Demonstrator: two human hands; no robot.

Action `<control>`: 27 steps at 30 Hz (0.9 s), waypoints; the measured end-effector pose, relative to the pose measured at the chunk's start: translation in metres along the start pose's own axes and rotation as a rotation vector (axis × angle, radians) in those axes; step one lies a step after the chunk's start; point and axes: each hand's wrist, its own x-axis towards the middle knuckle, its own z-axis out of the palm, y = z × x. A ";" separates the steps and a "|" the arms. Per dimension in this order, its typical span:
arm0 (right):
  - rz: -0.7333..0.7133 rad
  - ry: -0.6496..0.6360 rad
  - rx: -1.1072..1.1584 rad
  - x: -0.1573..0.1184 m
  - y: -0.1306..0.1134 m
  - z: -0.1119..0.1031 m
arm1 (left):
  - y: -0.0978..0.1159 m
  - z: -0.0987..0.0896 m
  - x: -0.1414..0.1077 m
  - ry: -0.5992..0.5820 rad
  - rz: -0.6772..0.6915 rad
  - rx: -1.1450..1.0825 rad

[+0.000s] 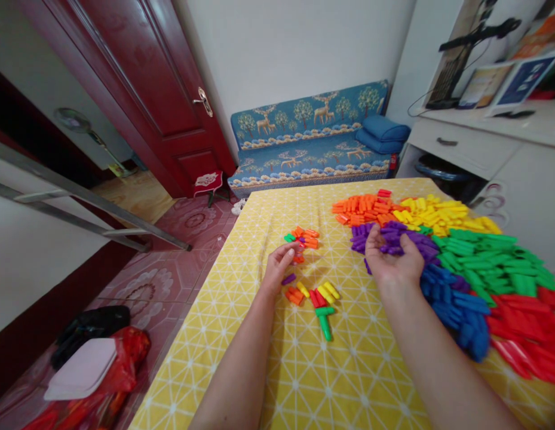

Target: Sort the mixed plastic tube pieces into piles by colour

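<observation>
My left hand is at a small cluster of orange pieces, thumb and fingertips drawn together; what they pinch, if anything, is too small to make out. A green piece lies by its fingertips, a purple piece just below. Over the pile of purple tube-shaped plastic pieces is my right hand, palm turned up, thumb and fingers apart. Purple pieces show in the gap between them. Closer to me lie yellow pieces, red pieces and green pieces grouped together.
Around the purple pile sit heaps of orange, yellow, green, blue and red pieces. A yellow patterned cloth covers the table. Beyond its far edge stands a blue sofa; a white desk is at right.
</observation>
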 end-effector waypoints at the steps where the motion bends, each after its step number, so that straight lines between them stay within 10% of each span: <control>1: 0.021 0.038 0.025 -0.001 -0.002 0.001 | 0.000 0.000 0.000 0.004 -0.001 0.005; 17: 0.023 -0.059 -0.096 0.000 -0.009 -0.002 | 0.001 0.000 0.001 0.061 0.031 0.026; 27: -0.191 -0.419 -1.120 -0.005 0.067 -0.046 | -0.009 -0.010 0.010 0.414 0.142 0.128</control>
